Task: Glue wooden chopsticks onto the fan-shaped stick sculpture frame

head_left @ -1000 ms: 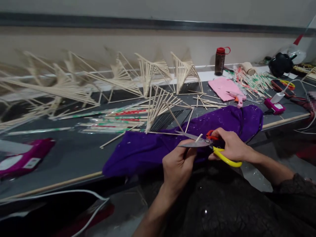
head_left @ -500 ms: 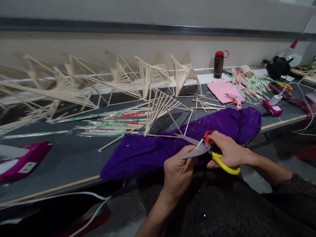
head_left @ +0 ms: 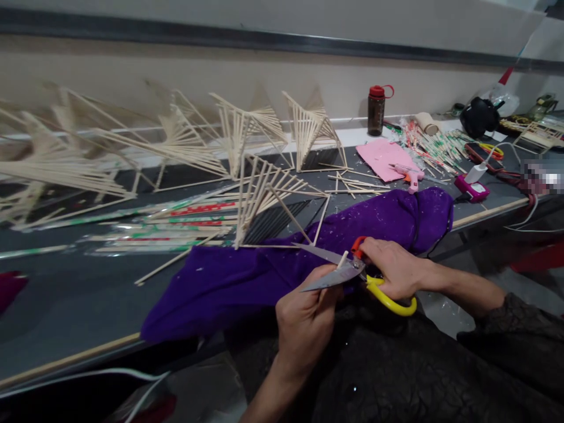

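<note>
My right hand (head_left: pixel 394 267) grips scissors (head_left: pixel 352 271) with one red and one yellow handle, their blades spread apart and pointing left. A thin wooden stick (head_left: pixel 342 258) is pinched in my left hand (head_left: pixel 306 311), its short pale end standing up between the blades. Most of that stick is hidden by my fingers. Beneath and behind both hands, a purple cloth (head_left: pixel 198 294) lies along the table's front edge. Just beyond it stands a fan-shaped frame of sticks (head_left: pixel 264 202).
More stick frames (head_left: pixel 314 132) line the wall. Wrapped chopsticks (head_left: pixel 176 226) lie at left, others (head_left: pixel 434 141) at back right. A pink glue gun (head_left: pixel 409 175), pink sheet (head_left: pixel 381 158), brown bottle (head_left: pixel 376 111) and magenta power block (head_left: pixel 471 188) with cables sit on the table (head_left: pixel 88 305).
The view has turned slightly right, so the table things appear farther left. Both hands keep their hold, with the scissors still spread around the stick's end.
</note>
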{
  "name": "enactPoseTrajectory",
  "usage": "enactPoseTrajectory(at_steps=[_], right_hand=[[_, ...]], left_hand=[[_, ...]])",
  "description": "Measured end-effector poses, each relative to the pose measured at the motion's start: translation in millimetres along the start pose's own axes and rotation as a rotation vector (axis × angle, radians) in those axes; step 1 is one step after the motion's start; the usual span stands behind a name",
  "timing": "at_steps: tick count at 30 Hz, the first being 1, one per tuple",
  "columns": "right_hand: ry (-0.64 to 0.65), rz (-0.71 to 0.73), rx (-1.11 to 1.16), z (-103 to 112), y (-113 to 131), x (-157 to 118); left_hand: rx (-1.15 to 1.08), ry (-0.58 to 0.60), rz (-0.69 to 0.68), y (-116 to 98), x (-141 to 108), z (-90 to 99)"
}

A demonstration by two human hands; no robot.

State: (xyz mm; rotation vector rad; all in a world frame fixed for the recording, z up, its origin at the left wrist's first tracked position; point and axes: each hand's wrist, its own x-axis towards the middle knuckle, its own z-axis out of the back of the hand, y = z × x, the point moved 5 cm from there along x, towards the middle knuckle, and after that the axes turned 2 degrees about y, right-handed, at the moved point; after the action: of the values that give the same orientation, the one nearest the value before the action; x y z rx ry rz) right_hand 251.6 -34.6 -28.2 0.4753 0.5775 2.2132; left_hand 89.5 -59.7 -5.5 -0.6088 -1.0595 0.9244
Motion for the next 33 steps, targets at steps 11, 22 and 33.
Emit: enactPoseTrajectory(at_steps=[11,22,33], right_hand=[[0.019,-0.085,-0.046,2,-1,3],[-0.073,-0.069,-0.041,17,11,-4],[0.017,-0.045,0.048,18,15,-5]], left_hand=[[-0.033,-0.050,0.083,10,1,2.7],[-0.078,-0.041,0.068,-5,2,9.8],[-0.355,0.130,0.352,-1,3,1.5]])
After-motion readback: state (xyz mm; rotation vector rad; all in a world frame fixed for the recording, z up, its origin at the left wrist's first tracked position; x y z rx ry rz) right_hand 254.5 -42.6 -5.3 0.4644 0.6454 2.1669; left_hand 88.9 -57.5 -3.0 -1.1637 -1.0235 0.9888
